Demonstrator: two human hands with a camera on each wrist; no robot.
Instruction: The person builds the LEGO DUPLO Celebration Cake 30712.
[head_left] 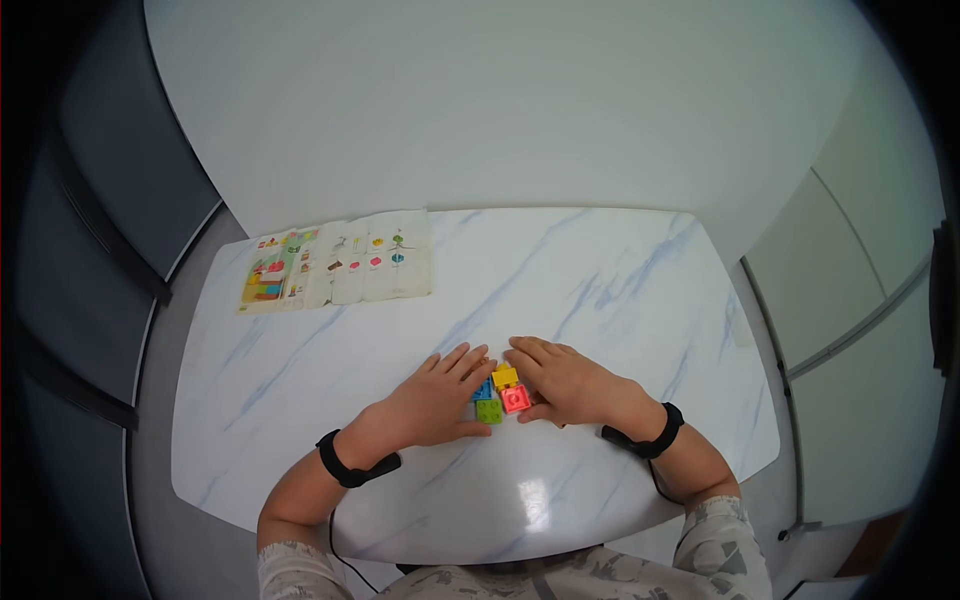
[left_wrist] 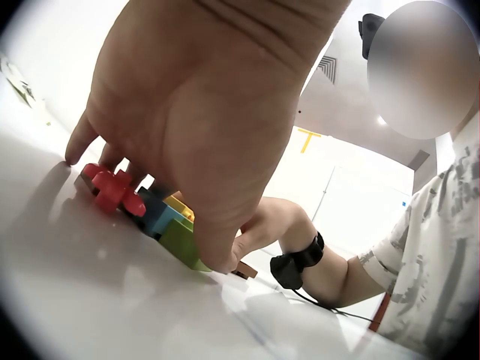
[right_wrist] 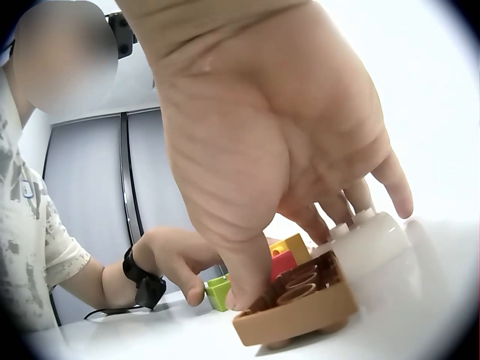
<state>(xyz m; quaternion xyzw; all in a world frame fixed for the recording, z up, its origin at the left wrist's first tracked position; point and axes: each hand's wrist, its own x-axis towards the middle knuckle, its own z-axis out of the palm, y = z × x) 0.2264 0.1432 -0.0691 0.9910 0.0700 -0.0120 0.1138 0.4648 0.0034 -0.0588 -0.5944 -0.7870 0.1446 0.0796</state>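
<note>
Both hands cup a small cluster of toy bricks on the marble table. In the head view a green brick (head_left: 488, 411), a blue brick (head_left: 481, 391), a yellow brick (head_left: 505, 377) and a pink-red brick (head_left: 515, 399) lie together. My left hand (head_left: 436, 397) rests along their left side, fingers extended; a red flower-shaped piece (left_wrist: 114, 189) lies under its fingers in the left wrist view. My right hand (head_left: 572, 385) stands at the right, fingers spread over a brown brick (right_wrist: 298, 301) and a white translucent brick (right_wrist: 367, 244). How firmly either touches the bricks is hidden.
A creased, printed picture sheet (head_left: 340, 262) lies at the back left of the table (head_left: 620, 300). A white wall rises behind the table. Dark cabinet panels stand at the left and pale ones at the right. Cables hang from both wrist straps.
</note>
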